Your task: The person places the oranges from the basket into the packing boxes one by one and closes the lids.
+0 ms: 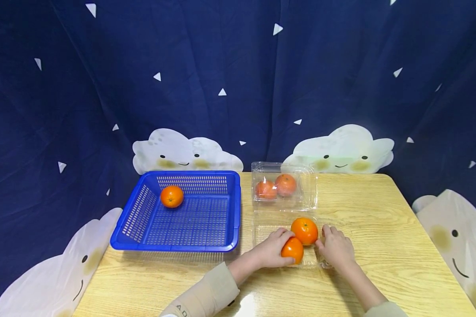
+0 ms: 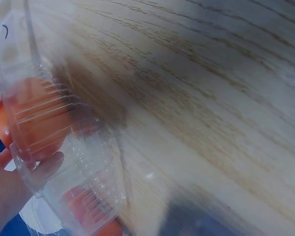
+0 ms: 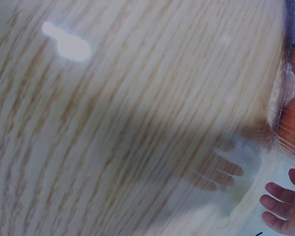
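Note:
My left hand (image 1: 270, 252) grips an orange (image 1: 292, 251) from its left side, over the front part of a clear plastic box (image 1: 267, 233). Behind it and a little to the right, a second orange (image 1: 304, 231) sits in the same box. The left wrist view shows an orange (image 2: 37, 118) through the ribbed plastic, with fingers beside it. At the box's right edge is my right hand (image 1: 337, 249), close to the second orange and holding no fruit. Its fingers (image 3: 280, 206) appear spread and loosely bent in the right wrist view.
A blue basket (image 1: 236, 211) on the left holds one orange (image 1: 172, 196). Two more oranges (image 1: 285, 185) show through clear plastic (image 1: 308, 200) at the back. Everything stands on a wood-grain table (image 1: 381, 220), with a dark blue curtain (image 1: 238, 53) behind.

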The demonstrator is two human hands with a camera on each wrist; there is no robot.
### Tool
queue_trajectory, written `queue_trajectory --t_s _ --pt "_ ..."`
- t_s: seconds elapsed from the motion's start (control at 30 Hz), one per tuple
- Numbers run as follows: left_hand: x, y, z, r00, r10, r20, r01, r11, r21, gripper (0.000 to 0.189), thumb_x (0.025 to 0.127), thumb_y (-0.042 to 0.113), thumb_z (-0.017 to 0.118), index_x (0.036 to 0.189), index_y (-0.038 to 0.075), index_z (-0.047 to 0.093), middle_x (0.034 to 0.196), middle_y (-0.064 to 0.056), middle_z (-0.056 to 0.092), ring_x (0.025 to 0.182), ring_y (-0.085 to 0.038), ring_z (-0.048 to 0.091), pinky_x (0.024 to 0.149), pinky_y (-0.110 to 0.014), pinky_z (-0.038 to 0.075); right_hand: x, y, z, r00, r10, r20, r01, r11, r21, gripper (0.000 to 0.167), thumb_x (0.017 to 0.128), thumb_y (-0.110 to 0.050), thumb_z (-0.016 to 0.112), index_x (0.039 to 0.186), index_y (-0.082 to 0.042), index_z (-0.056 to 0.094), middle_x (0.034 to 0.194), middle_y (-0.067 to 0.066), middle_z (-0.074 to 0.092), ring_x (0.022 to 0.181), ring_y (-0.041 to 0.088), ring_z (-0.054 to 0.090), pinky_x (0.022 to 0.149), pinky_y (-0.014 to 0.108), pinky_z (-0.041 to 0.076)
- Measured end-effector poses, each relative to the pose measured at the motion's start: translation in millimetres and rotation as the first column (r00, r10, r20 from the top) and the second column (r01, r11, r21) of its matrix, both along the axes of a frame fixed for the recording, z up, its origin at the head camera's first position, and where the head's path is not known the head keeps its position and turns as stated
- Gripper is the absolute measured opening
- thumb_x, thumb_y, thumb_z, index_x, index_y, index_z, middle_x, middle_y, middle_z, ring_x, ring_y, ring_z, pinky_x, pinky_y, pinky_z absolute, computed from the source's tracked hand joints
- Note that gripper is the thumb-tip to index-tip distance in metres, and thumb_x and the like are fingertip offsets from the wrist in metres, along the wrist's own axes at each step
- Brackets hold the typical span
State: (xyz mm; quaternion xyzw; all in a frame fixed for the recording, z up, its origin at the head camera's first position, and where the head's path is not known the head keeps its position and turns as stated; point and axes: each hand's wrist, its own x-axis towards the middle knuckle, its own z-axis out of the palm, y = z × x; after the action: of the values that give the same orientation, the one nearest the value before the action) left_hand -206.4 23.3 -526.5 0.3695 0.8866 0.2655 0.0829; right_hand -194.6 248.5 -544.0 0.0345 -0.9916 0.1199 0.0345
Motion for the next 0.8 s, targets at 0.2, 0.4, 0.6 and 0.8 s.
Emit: queue_trajectory --t_s 0.2,0.4,0.6,0.8 --pt "0.9 -1.8 5.3 1.000 -0.002 -0.021 0.001 1.000 -0.021 0.059 0.078 0.035 0.065 0.129 0.013 0.044 0.126 -0.005 0.043 0.112 -0.016 0.046 0.086 -0.025 0.044 -0.2 0 -0.5 1.000 0.000 0.000 0.000 1.000 0.000 0.031 0.080 -0.025 0.063 0.095 -0.001 0.051 0.089 0.015 0.055 0.074 0.032 0.053 0.061 0.048 0.045" --pt "-0.1 -8.7 15.8 0.984 -0.033 -0.173 0.024 0.998 -0.053 0.052 0.083 0.035 0.060 0.128 0.011 0.047 0.128 -0.006 0.046 0.117 -0.018 0.045 0.095 -0.028 0.040 -1.0 1 -1.0 1.000 -0.001 -0.009 0.001 1.000 0.002 0.031 0.079 -0.025 0.063 0.093 -0.002 0.050 0.085 0.013 0.054 0.071 0.030 0.052 0.059 0.046 0.044" --pt "-3.5 -18.6 25.6 0.929 -0.058 -0.366 0.026 0.995 -0.091 0.044 0.086 0.034 0.054 0.124 0.012 0.052 0.125 -0.004 0.051 0.118 -0.018 0.046 0.101 -0.032 0.035 -0.9 1 -1.4 1.000 -0.001 -0.009 0.001 1.000 -0.002 0.029 0.079 -0.025 0.063 0.090 -0.003 0.049 0.082 0.012 0.053 0.069 0.029 0.051 0.057 0.044 0.043" --pt "-6.1 -32.0 37.0 0.841 -0.058 -0.538 -0.018 0.991 -0.135 0.037 0.086 0.031 0.054 0.117 0.012 0.058 0.117 -0.002 0.056 0.110 -0.017 0.051 0.096 -0.033 0.038 -0.9 0 -0.7 1.000 -0.004 -0.011 0.004 1.000 -0.005 0.028 0.078 -0.025 0.062 0.090 -0.003 0.050 0.082 0.011 0.053 0.070 0.029 0.052 0.057 0.044 0.043"
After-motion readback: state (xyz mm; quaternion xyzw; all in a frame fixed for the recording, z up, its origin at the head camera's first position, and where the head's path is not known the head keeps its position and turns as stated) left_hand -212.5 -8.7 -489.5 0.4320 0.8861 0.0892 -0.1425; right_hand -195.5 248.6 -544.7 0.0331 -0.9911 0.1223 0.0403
